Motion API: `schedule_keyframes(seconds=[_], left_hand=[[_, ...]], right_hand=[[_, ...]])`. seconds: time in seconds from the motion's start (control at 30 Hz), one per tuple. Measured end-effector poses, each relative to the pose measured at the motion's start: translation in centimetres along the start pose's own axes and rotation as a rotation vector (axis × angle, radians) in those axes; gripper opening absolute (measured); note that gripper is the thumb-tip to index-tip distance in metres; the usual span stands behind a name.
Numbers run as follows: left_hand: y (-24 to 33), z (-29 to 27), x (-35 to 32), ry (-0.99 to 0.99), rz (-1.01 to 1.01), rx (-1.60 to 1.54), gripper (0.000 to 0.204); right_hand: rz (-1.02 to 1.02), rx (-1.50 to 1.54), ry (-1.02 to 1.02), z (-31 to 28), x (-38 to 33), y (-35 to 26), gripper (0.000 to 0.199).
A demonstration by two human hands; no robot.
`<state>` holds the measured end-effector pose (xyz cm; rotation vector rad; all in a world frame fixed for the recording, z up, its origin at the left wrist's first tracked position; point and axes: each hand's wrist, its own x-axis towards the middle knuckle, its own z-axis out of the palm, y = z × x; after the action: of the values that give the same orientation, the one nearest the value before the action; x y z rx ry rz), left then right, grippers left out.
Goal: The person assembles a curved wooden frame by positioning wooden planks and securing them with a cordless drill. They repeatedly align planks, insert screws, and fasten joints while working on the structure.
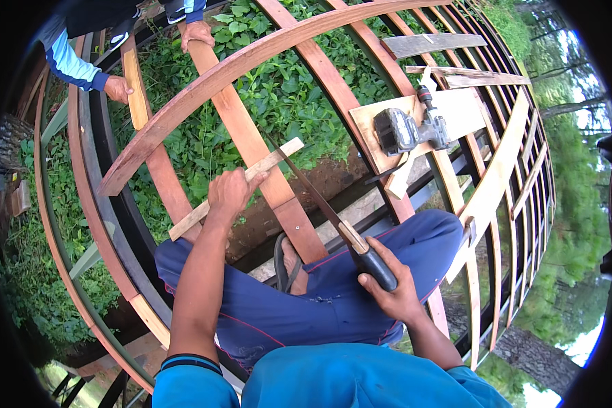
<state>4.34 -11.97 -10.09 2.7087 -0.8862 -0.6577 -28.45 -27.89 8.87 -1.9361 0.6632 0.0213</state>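
Head view: the left hand (231, 192) is clamped over a thin, pale, straight wooden strip (273, 158), pressing it slantwise across a flat reddish-brown wooden plank (289, 204); one end of the strip sticks out past the fingers to the right, the other runs back to the left knee. The right hand (392, 284) is wrapped round the black-and-tan handle of a handsaw with a long, narrow, dark blade (313, 185), which slants away up and left to the strip's far end, right of the left hand; whether its teeth bite the wood I cannot tell. Beyond the right hand, a grey-and-black cordless drill (406, 129) lies on a pale flat wooden board (464, 114). Farther out from the left hand arches a curved reddish wooden beam (251, 60), and past it a co-worker's hand (117, 89) holds a short yellowish wooden piece (136, 88).
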Motion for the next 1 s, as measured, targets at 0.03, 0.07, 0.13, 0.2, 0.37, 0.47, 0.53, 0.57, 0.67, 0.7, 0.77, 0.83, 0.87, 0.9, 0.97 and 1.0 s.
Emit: schedule_keyframes(seconds=[0.03, 0.07, 0.13, 0.2, 0.37, 0.47, 0.53, 0.57, 0.67, 0.7, 0.77, 0.83, 0.87, 0.9, 0.97, 1.0], left_hand=[[-0.1, -0.4, 0.3, -0.01, 0.016, -0.011, 0.076], [0.0, -0.6, 0.4, -0.03, -0.008, -0.024, 0.081], [0.2, -0.8, 0.4, -0.035, -0.013, -0.011, 0.082], [0.4, -0.8, 0.2, -0.029, -0.017, 0.003, 0.084], [0.3, -0.9, 0.6, -0.069, -0.038, -0.033, 0.085], [-0.1, -1.0, 1.0, -0.078, -0.038, -0.064, 0.086], [-0.2, -1.0, 1.0, -0.105, -0.038, -0.064, 0.086], [-0.2, -0.9, 1.0, -0.084, -0.028, -0.086, 0.087], [0.0, -0.9, 0.7, -0.053, -0.005, -0.057, 0.088], [0.1, -0.9, 0.7, -0.062, -0.002, -0.067, 0.088], [0.2, -1.1, 0.6, -0.056, -0.017, -0.056, 0.088], [0.2, -1.2, 0.7, -0.045, -0.017, -0.058, 0.087], [0.2, -1.2, 0.7, -0.055, -0.02, -0.057, 0.087], [0.2, -1.1, 0.7, -0.087, -0.029, -0.044, 0.087], [0.0, -1.0, 0.9, -0.039, -0.023, -0.056, 0.087], [0.0, -0.9, 0.7, -0.047, -0.022, -0.054, 0.087]], right_hand=[[-0.004, -0.027, 0.002, -0.1, 0.1, -0.2, 0.066], [0.013, -0.049, -0.009, -0.3, 0.2, -0.5, 0.066], [-0.021, -0.035, -0.009, -0.3, 1.5, -1.0, 0.066], [-0.169, -0.099, 0.029, 0.1, 3.8, -1.1, 0.065], [0.013, 0.074, 0.002, 2.9, 7.9, -0.1, 0.064], [-0.052, -0.051, 0.016, 1.4, 4.0, -0.7, 0.065], [-0.07, -0.095, 0.014, 0.2, 1.9, -1.0, 0.065], [-0.082, -0.089, 0.023, 0.1, 1.5, -1.0, 0.064], [-0.029, -0.011, 0.027, 1.7, 4.0, -0.5, 0.063], [0.036, 0.012, 0.012, 2.9, 6.3, 0.1, 0.063], [-0.227, -0.034, 0.127, 4.9, 10.1, 0.6, 0.063], [-0.086, -0.008, 0.06, 4.4, 9.8, 0.4, 0.063], [-0.075, -0.024, 0.037, 3.7, 8.6, 0.1, 0.064], [-0.039, -0.043, 0.007, 2.8, 7.0, -0.2, 0.064], [-0.051, -0.07, -0.024, 0.0, 3.2, -1.2, 0.065], [-0.063, -0.059, -0.008, -0.3, 2.4, -1.1, 0.064]])
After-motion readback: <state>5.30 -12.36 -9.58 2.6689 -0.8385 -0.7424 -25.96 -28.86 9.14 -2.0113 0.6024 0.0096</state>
